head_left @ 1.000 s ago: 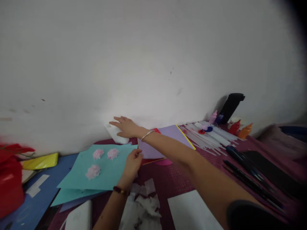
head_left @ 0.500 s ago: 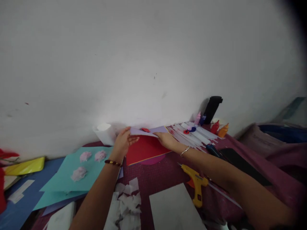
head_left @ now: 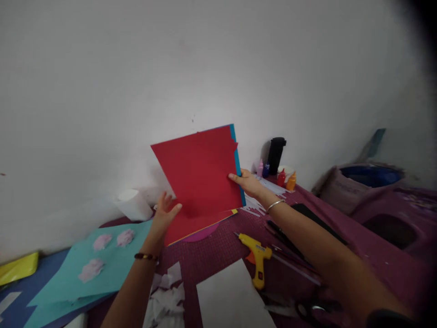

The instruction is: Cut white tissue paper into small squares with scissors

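My right hand (head_left: 249, 182) grips the right edge of a raised red paper sheet (head_left: 201, 168), thumb on the front face. A blue sheet (head_left: 237, 168) shows as a strip behind its right side. Tilted up, the sheets stand above another red sheet (head_left: 184, 223) lying on the table. My left hand (head_left: 165, 213) is open, fingers spread, near the lower left of the raised sheet; whether it touches the paper I cannot tell. A magenta piece (head_left: 203, 233) pokes out under the lying sheet.
Turquoise paper with pink tissue flowers (head_left: 91, 269) lies left, beside a white roll (head_left: 134, 205). In front are a yellow glue gun (head_left: 257, 257), white paper (head_left: 234, 296), torn paper pieces (head_left: 165, 303) and scissors (head_left: 307, 312). Paint bottles (head_left: 291, 181) and a black bottle (head_left: 276, 155) stand back right.
The red and blue sheets have come up, held by my right hand. The lilac sheet that both hands held is out of sight. My left hand has opened. The view has turned right.
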`<act>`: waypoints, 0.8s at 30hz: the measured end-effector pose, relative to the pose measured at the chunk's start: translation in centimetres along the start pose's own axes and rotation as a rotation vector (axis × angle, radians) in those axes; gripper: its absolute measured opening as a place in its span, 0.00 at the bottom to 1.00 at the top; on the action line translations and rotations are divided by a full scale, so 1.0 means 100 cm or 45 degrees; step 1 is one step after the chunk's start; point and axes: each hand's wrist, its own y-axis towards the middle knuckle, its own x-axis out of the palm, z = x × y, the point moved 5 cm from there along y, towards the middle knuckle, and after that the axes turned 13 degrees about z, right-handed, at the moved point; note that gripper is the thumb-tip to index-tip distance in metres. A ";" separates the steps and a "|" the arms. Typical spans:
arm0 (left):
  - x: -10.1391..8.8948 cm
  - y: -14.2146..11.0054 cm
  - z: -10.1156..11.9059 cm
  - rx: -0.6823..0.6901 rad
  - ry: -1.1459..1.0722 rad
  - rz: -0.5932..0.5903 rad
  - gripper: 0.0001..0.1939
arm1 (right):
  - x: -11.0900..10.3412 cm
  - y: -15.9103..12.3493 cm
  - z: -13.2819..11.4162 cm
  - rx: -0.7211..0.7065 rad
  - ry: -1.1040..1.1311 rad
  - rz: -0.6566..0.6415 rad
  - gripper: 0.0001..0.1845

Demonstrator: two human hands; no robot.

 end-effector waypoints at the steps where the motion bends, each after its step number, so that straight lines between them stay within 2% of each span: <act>1: 0.007 -0.003 0.012 0.034 -0.001 -0.071 0.38 | -0.005 -0.004 -0.006 0.017 0.056 0.002 0.23; 3: 0.020 -0.014 0.035 0.110 0.040 -0.269 0.34 | -0.011 -0.015 -0.016 0.061 0.186 0.010 0.24; 4: 0.024 -0.021 0.047 0.189 0.076 -0.289 0.31 | -0.011 -0.021 -0.019 0.099 0.275 0.014 0.23; 6: 0.024 -0.036 0.066 0.400 0.199 -0.152 0.24 | -0.004 -0.034 -0.022 0.203 0.465 0.000 0.22; 8: 0.020 -0.053 0.076 0.558 0.341 0.105 0.20 | 0.011 -0.044 -0.024 0.299 0.575 -0.012 0.20; 10: 0.013 -0.070 0.077 0.586 0.422 0.297 0.19 | 0.026 -0.051 -0.026 0.331 0.564 0.049 0.18; 12: 0.005 -0.084 0.069 0.515 0.396 0.346 0.19 | 0.037 -0.057 -0.029 0.349 0.566 0.133 0.14; 14: -0.004 -0.091 0.054 0.383 0.364 0.219 0.20 | 0.042 -0.065 -0.029 0.366 0.593 0.166 0.13; 15: -0.009 -0.093 0.045 0.314 0.394 0.124 0.20 | 0.043 -0.070 -0.028 0.388 0.617 0.147 0.15; 18: -0.031 -0.091 0.019 0.191 0.425 0.060 0.17 | 0.043 -0.094 -0.014 0.531 0.688 -0.003 0.21; 22: -0.045 -0.086 -0.012 -0.026 0.393 0.076 0.15 | 0.038 -0.121 0.002 0.583 0.690 -0.095 0.22; 24: -0.044 -0.087 -0.013 0.016 0.342 0.105 0.16 | 0.034 -0.125 0.001 0.549 0.709 -0.118 0.22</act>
